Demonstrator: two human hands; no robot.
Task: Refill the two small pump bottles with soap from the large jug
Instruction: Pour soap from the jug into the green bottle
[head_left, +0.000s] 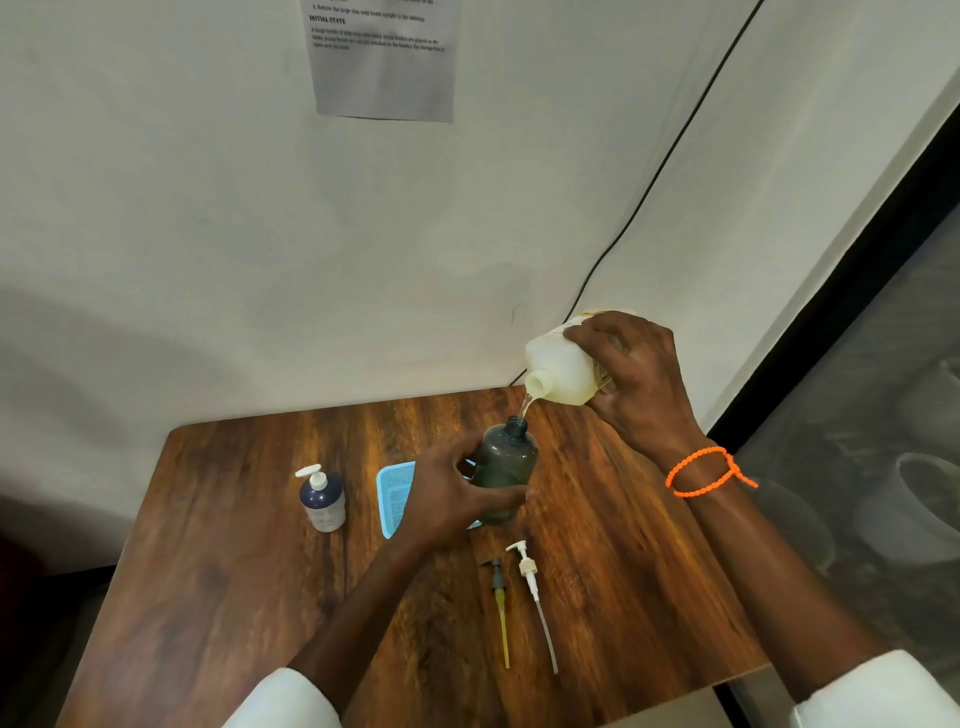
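My right hand (631, 379) grips the large white jug (558, 371), tilted with its mouth down to the left. A thin stream of soap runs from it into the open neck of a dark green bottle (506, 462). My left hand (447, 496) is wrapped around that bottle, holding it upright on the wooden table (234, 571). A second small bottle (323, 499), dark blue with a white pump on top, stands upright to the left. Two loose pump heads lie in front: a dark one with a yellow tube (500, 605) and a white one (532, 587).
A light blue mesh tray (393, 496) lies behind my left hand. The table sits against a white wall with a taped paper sheet (384, 57) and a black cable (649, 187). A dark-framed glass panel (883, 415) borders the right.
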